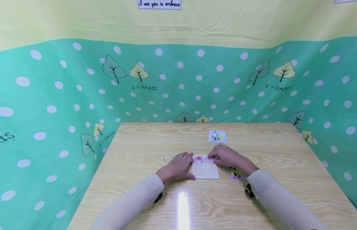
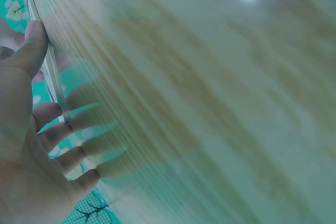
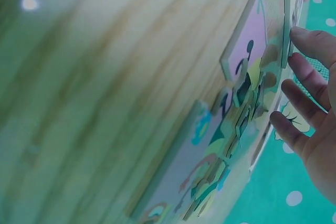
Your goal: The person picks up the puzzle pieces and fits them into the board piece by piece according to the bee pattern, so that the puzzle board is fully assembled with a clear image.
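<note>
A square white puzzle tray (image 1: 205,172) lies on the table between both hands. Pink puzzle pieces (image 1: 199,159) line its far edge, one with a red round shape. My left hand (image 1: 179,166) rests along the tray's left side, thumb at the near corner and fingers, fairly straight, by the far one. At the tray's far right corner, my right hand (image 1: 224,156) pinches a pink piece with its fingertips, which partly hide it. Loose puzzle pieces (image 1: 235,174) with yellow, black and pink parts lie right of the tray, partly under the right wrist; the right wrist view shows them (image 3: 173,166) close up.
A square picture card (image 1: 217,136) with a bee-like figure lies farther back on the wooden table (image 1: 144,140). Green and yellow printed cloth (image 1: 190,76) hangs behind and at the sides. A tiny dark bit (image 1: 164,158) lies left of the left hand.
</note>
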Demonstrator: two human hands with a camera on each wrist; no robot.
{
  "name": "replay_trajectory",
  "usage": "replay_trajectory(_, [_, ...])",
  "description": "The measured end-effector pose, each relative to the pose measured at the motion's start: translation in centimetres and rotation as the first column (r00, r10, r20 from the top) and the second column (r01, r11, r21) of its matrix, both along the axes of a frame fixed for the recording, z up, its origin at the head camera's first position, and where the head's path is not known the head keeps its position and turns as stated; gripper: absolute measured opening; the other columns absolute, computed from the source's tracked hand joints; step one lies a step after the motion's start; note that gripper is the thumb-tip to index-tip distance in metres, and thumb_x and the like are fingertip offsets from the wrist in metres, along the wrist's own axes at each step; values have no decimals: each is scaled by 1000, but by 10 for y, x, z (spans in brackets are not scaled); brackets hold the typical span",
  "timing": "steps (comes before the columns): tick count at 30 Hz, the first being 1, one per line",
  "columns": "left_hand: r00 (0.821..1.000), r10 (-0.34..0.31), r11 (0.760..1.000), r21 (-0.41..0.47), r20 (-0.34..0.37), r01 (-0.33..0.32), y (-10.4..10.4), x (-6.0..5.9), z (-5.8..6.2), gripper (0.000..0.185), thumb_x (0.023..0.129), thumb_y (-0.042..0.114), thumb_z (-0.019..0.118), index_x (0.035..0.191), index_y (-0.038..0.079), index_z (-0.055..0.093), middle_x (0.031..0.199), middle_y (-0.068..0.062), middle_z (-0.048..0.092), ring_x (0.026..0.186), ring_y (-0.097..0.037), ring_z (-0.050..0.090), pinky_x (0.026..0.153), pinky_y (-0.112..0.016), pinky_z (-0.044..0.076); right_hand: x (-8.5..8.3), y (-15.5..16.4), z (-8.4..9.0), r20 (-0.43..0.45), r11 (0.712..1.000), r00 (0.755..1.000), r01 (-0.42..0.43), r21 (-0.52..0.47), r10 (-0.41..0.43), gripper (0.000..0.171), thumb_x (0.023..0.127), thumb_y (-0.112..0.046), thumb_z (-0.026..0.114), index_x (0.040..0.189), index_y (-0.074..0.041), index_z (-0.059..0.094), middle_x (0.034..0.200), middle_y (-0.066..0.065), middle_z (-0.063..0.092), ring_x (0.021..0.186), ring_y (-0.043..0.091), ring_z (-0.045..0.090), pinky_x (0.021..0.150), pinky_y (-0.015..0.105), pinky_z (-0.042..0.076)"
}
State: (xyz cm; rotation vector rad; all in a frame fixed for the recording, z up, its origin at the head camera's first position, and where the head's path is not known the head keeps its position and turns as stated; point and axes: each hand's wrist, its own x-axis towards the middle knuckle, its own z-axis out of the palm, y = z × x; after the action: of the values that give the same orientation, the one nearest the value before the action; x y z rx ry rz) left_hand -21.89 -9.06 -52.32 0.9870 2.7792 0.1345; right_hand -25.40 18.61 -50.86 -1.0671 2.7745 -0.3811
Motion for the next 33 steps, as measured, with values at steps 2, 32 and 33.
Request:
replay_trajectory(2, [1000, 1, 1000, 1, 0, -1, 0, 0, 0, 81, 84, 73, 65, 138, 14, 54, 163, -9, 39, 149, -33, 39, 122, -50, 36, 0, -1, 0, 5, 1000, 1000, -2, -3, 2, 24, 95, -23, 73, 118, -19, 77, 102, -7, 70, 95, 10, 61, 89, 36, 55])
replay_trajectory(32, [1000, 13, 1000, 10, 19, -13, -1, 0, -1, 78, 84, 71, 66, 137, 15, 54, 164, -8, 38, 150, -32, 37, 122, -51, 36, 2, 1, 9, 5, 999, 1000, -23, -35, 23, 21, 94, -19, 73, 114, -16, 77, 108, -1, 74, 104, 20, 67, 97, 44, 55])
replay_trajectory(33, [1000, 13, 1000, 10, 19, -13, -1, 0, -1, 78, 85, 71, 66, 138, 15, 54, 164, -8, 37, 151, -32, 36, 122, -51, 36, 3, 3, 10, 4, 999, 1000, -13, -41, 13, 22, 94, -19, 73, 115, -15, 77, 109, -1, 74, 104, 20, 67, 98, 45, 55])
